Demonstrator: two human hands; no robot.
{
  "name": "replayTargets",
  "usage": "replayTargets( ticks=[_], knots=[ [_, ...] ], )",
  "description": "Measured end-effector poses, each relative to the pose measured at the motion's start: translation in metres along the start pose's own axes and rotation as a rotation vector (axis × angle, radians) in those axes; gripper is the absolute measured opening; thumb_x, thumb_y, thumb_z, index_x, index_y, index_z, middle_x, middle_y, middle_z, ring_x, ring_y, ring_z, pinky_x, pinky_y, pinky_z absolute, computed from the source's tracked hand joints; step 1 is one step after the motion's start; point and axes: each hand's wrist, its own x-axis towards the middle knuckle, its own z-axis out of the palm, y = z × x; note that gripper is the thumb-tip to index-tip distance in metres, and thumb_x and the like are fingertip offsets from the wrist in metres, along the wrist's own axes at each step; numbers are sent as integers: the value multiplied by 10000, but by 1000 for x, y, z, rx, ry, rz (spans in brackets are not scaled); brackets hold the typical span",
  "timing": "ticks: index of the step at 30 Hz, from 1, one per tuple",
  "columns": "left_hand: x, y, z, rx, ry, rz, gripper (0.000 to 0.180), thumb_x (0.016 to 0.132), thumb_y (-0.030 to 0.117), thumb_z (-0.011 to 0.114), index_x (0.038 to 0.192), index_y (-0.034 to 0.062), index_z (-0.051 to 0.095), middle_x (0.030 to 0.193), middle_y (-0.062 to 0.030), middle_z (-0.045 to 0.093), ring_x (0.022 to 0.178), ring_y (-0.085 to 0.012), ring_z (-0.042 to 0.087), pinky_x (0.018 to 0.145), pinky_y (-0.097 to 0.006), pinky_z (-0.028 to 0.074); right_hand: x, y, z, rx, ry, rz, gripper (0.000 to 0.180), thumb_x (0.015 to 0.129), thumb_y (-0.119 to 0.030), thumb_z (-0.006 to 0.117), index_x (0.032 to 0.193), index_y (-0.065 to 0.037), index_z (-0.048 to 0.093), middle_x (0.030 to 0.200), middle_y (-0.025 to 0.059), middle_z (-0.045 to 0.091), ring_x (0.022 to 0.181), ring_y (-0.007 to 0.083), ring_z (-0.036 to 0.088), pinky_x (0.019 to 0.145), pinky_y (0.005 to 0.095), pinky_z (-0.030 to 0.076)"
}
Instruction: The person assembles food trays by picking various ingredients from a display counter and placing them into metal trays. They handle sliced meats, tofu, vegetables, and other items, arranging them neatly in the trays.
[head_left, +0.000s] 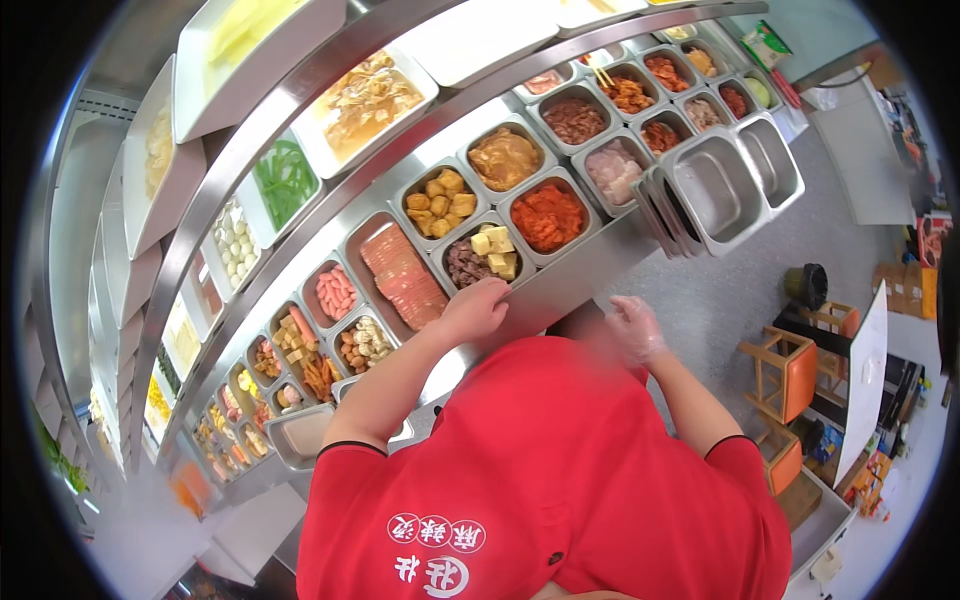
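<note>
My left hand (pixel 478 312) is at the counter's front edge, its fingers curled together against the near side of a steel pan (pixel 440 262). That pan holds yellow tofu-like cubes (pixel 494 251) and dark purplish pieces (pixel 467 265). What those fingers grip, if anything, is hidden. In front of my body, to the right, my right hand (pixel 636 330) is raised in a thin see-through glove. Its fingers are loosely bent and a little apart, and nothing shows in them. Beside the cubes stands a pan of bright red marinated meat (pixel 548 217).
Steel pans of sliced ham (pixel 395 272), fried tofu puffs (pixel 441 203) and raw meat (pixel 612 172) line the counter. Stacked bare steel pans (pixel 715 185) jut out at its right end. A metal-framed shelf (pixel 300 85) carries white trays above. Orange stools (pixel 785 372) stand at right.
</note>
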Motion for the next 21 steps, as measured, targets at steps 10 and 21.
replayTargets(
  ticks=[10,21],
  knots=[
    [104,90,86,-977,204,-458,280,1010,199,648,1178,-8,734,1027,-107,766,951,-252,745,866,-384,604,15,254,-167,730,571,788,457,1047,-433,653,1306,-60,603,1189,100,686,988,317,686,800,487,558],
    [263,193,122,-1694,414,-789,735,1071,655,524,1451,26,560,1377,-144,630,1301,-313,596,1096,-536,472,274,306,-396,1046,211,575,724,1073,-619,576,1498,-33,575,1383,121,700,1193,299,695,952,462,570]
  ],
)
